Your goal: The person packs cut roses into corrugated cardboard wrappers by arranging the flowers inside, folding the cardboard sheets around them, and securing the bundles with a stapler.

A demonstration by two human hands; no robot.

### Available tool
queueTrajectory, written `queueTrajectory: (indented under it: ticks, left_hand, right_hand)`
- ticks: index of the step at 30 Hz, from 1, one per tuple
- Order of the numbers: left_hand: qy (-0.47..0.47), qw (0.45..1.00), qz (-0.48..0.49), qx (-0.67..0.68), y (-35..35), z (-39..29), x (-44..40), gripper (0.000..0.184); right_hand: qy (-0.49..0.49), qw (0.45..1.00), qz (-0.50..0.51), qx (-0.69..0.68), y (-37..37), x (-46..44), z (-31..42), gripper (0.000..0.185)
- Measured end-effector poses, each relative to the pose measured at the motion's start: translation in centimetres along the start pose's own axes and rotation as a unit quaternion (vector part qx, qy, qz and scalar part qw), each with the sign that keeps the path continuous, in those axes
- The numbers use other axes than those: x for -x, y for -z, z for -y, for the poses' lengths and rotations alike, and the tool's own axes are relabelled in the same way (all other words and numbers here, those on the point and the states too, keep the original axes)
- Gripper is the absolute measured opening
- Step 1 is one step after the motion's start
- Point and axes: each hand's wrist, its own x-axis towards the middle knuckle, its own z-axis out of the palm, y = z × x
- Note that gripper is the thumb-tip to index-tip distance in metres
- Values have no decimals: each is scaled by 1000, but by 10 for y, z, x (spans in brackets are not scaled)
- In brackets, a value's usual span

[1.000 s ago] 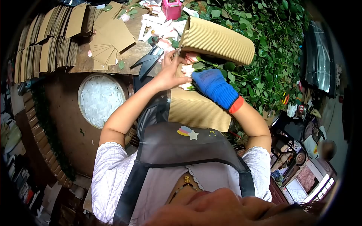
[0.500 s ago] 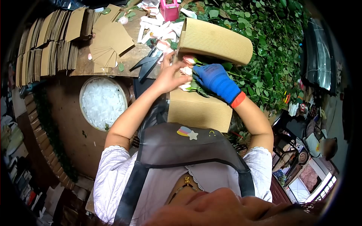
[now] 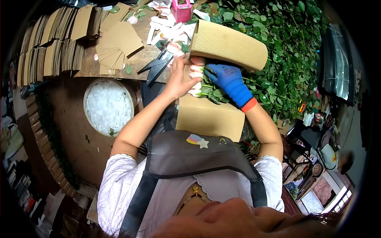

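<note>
Pink and pale roses (image 3: 196,74) lie in a row on corrugated brown paper (image 3: 210,119), heads to the left and leafy stems to the right. My left hand (image 3: 177,79), bare, rests at the left edge of the row with thumb and fingers apart around the heads. In a blue glove, my right hand (image 3: 228,79) is closed just right of the heads, over the stems; what its fingertips hold is hidden. The paper's far part (image 3: 230,43) curls up beyond the flowers. Black scissors (image 3: 155,68) lie open to the left of my left hand.
Stacked cardboard pieces (image 3: 59,39) and loose cards (image 3: 121,41) lie at the far left. A pink container (image 3: 181,11) stands beyond white scraps (image 3: 174,31). Heaped green foliage (image 3: 278,59) fills the right. A round tub of white pieces (image 3: 108,107) stands below the table edge.
My right hand has drawn back slightly from the rose heads, and more of the heads and leaves shows. My left hand stays beside the row with small shifts.
</note>
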Motion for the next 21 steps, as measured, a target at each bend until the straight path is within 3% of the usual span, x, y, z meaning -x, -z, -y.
queueTrajectory:
  ticks: [7,13,17,21]
  left_hand:
    - [14,1000,25,3,2,-2,-3,76]
    - [37,997,-70,-5,-9,-12,-16,44]
    - [35,997,-75,2,-4,-26,-13,34]
    - [14,997,-72,20,-6,-17,-13,35]
  right_hand:
    - [5,998,40,52,0,-3,4,19]
    - [-7,999,45,-19,20,8,8,25]
    - [-41,981,-104,-161,28,16,16,32]
    - [-13,999,-44,29,11,4,21,32]
